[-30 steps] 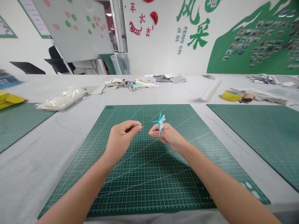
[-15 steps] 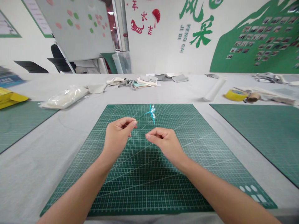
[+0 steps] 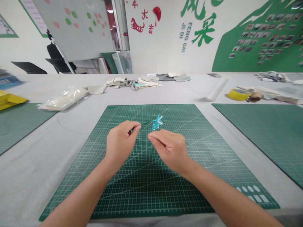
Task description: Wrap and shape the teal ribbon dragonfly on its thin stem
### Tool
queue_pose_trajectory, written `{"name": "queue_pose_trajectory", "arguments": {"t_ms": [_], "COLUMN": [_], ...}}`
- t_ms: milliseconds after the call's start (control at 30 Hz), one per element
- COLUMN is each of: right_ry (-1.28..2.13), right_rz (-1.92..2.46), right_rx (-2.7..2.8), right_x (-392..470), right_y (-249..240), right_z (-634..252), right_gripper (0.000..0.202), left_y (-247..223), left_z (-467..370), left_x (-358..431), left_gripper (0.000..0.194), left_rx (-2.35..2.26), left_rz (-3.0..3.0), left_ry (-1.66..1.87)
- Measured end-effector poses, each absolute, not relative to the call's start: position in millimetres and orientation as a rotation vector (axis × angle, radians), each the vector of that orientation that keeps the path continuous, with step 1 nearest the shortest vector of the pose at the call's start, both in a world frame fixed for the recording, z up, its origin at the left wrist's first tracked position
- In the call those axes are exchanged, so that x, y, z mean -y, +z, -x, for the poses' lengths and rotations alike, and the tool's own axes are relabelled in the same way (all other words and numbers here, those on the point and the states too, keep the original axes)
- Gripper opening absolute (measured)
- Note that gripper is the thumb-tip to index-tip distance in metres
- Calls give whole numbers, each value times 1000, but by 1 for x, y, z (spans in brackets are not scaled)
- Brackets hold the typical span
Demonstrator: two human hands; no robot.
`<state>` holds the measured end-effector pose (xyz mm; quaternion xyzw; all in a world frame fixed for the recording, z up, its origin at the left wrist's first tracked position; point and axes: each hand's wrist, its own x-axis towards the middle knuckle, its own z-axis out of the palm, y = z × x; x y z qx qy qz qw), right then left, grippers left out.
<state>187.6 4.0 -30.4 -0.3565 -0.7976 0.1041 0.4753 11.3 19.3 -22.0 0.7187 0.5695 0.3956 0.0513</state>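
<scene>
Between thumb and fingers, my left hand pinches a thin dark green stem. At the stem's far end is a small blue flower with loop-like petals and white, bead-like parts. It hangs in the air over the green cutting mat. Just below and to the right of the flower, my right hand is closed with thumb and fingertip pressed together. Anything inside that pinch is too small or hidden to make out.
Beyond the mat lie a clear plastic bag, folded fabric pieces, a white roll and a yellow tape roll. A second cutting mat is on the right, with a yellow package on the left.
The blue flower has turned and shifted slightly right and down, its petals now facing another way. My left hand has rolled over a little; my right hand's fingers are curled closer together.
</scene>
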Motion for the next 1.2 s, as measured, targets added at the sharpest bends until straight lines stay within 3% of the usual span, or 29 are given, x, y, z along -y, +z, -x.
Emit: {"name": "queue_pose_trajectory", "arguments": {"t_ms": [233,633,967,1200], "right_ry": [158,96,361,979], "right_rz": [849,944,1066,1090], "right_rx": [1984,1857,1831,1777], "right_x": [-5,-24,-41,-59], "right_y": [-28,-22,-25,-29], "right_z": [-190,-205,-213,-222], "right_gripper": [20,15,16,14], "left_y": [-23,-21,-16,-12], "left_z": [-13,-13,-10,-11], "left_x": [-16,-15,-16,-15], "left_gripper": [19,21,23,21], "left_rx": [-1757,-1345,-1153,-1031], "left_rz": [-2421,-2896,-2839,-2594], "left_ry": [1083,923,850,849]}}
